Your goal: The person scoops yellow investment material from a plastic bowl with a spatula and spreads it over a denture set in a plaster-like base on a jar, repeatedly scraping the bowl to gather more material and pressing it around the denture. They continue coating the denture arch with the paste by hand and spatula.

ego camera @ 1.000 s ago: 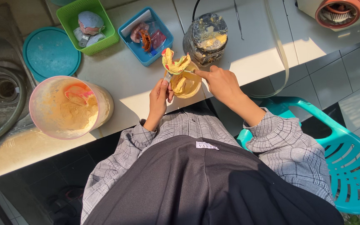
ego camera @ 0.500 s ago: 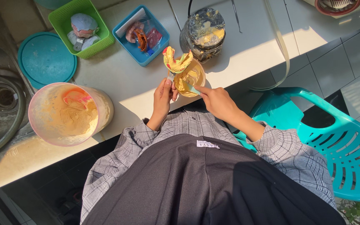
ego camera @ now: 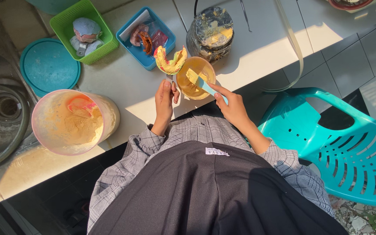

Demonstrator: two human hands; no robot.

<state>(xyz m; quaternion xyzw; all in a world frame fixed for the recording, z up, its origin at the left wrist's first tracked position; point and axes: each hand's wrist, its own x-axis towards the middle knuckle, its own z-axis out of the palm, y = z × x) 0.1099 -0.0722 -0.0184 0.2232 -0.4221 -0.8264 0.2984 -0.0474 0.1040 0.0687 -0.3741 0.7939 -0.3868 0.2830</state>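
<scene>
Horseshoe-shaped yellow impression tray with pink patches (ego camera: 170, 61): held up by its handle, pinched in the fingers of the left hand (ego camera: 164, 101), above the pale tiled surface (ego camera: 127, 82). At 3 o'clock, touching it: round orange rubber mixing bowl (ego camera: 195, 78) of yellow paste. Right hand (ego camera: 232, 106): fingers closed around a light-blue spatula (ego camera: 205, 85) dipped in that bowl. At 9 o'clock: pink tub of beige powder (ego camera: 72, 124). At 11 o'clock: blue basket (ego camera: 146, 37), green basket (ego camera: 83, 30).

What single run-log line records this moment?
left hand: holds horseshoe tray | right hand: holds blue spatula in small bowl | powder tub: on counter
</scene>
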